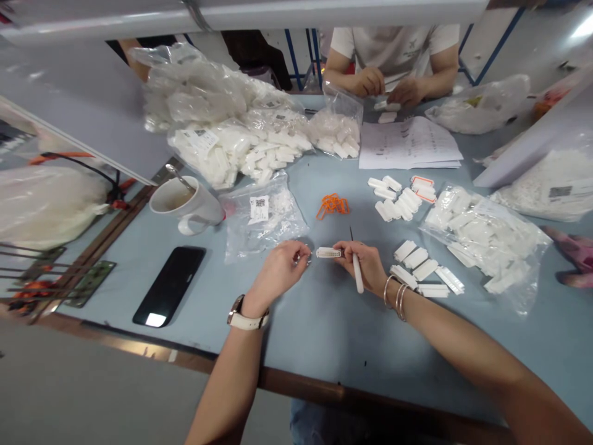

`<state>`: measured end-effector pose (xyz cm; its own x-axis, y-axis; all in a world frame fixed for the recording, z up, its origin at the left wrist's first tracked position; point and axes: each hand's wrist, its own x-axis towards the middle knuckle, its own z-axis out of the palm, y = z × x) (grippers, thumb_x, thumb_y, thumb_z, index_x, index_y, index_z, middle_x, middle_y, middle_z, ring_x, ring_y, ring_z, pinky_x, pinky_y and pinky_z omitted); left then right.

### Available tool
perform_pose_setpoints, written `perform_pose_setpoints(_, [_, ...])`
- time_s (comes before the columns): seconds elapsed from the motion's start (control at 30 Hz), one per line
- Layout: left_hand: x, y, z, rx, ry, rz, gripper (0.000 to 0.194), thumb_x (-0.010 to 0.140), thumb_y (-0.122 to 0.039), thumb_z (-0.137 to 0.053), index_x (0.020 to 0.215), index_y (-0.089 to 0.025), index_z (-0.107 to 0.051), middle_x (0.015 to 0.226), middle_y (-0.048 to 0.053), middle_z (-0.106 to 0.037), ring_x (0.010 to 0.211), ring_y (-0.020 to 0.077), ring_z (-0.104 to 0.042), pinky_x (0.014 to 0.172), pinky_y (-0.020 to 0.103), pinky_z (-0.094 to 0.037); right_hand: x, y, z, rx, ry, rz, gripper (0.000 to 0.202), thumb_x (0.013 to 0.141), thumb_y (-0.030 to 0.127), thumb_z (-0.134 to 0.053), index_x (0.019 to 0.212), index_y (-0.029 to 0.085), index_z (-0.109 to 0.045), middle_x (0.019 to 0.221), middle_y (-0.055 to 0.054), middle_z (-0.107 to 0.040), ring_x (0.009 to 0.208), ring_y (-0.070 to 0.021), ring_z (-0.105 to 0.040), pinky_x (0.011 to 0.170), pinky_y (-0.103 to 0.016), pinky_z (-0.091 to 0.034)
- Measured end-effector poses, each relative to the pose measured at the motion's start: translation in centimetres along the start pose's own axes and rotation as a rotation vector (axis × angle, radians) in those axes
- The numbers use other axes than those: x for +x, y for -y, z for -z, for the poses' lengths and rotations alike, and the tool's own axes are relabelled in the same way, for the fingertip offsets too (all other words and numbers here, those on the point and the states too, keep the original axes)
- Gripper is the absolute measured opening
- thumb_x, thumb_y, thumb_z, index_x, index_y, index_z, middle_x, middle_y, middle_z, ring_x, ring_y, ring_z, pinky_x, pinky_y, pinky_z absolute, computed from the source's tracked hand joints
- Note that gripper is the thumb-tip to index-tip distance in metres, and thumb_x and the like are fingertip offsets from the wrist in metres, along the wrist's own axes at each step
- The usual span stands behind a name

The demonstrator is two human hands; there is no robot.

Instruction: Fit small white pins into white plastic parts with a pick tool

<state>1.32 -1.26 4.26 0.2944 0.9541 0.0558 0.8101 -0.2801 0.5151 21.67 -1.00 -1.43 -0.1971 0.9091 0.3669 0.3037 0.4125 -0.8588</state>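
Observation:
My right hand (364, 262) holds a white rectangular plastic connector housing (328, 252) by its right end. A white-handled tool with a thin dark tip (357, 273) is also tucked between its fingers. My left hand (281, 267) is closed in a pinch near a few tiny pieces (309, 256) at its fingertips; what it grips is too small to make out. A small gap separates it from the housing. Orange rectangular rings (332, 206) lie in a pile ahead. White housings (416, 259) rest right of my right hand, and more white pieces (398, 201) lie farther back.
A clear bag of small parts (266, 216), a mug with a spoon (189, 201) and a black phone (170, 286) are on the left. Filled bags (241, 133) stand behind, another bag (486, 235) at right. Papers (410, 145) lie before a co-worker's hands (407, 91).

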Motion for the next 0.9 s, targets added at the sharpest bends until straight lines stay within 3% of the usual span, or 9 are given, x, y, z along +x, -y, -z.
perform_pose_setpoints(0.5, [0.1,0.1,-0.3,-0.134,0.008,0.004,0.01,0.083,-0.024,-0.057,0.078,-0.019,-0.064,0.07,0.0,-0.064,0.064,0.0132,-0.055,0.062,0.026,-0.042,0.1,0.1,0.0,-0.032,-0.009,-0.003,0.022,0.077,0.02,-0.059,0.058,0.022,-0.047,0.084,-0.002,-0.072,0.068,-0.0146,-0.063,0.067,-0.026,-0.05])
perform_pose_setpoints(0.6, [0.2,0.0,-0.5,-0.155,-0.028,-0.04,0.011,0.085,-0.024,-0.055,0.082,-0.02,-0.065,0.07,0.001,-0.061,0.067,0.0144,-0.055,0.066,0.027,-0.044,0.1,0.2,0.0,-0.032,-0.007,0.002,0.02,0.075,0.018,-0.058,0.058,0.022,-0.048,0.084,-0.001,-0.072,0.07,-0.0146,-0.064,0.067,-0.026,-0.051])
perform_pose_setpoints(0.77, [0.5,0.1,-1.4,-0.231,-0.092,-0.085,0.008,0.083,-0.023,-0.059,0.083,-0.02,-0.066,0.09,0.005,-0.065,0.085,0.0183,-0.058,0.081,0.033,-0.047,0.1,0.2,0.1,-0.023,0.011,-0.004,0.02,0.074,0.018,-0.059,0.057,0.022,-0.049,0.085,-0.001,-0.072,0.07,-0.0146,-0.065,0.069,-0.026,-0.051])
perform_pose_setpoints(0.9, [0.6,-0.1,-2.1,-0.253,-0.128,-0.105,0.007,0.082,-0.021,-0.061,0.082,-0.02,-0.068,0.092,0.006,-0.063,0.089,0.0192,-0.057,0.082,0.034,-0.046,0.1,0.3,0.2,-0.026,0.012,-0.007,0.021,0.074,0.017,-0.059,0.058,0.022,-0.047,0.084,-0.002,-0.072,0.069,-0.0144,-0.064,0.068,-0.026,-0.051])
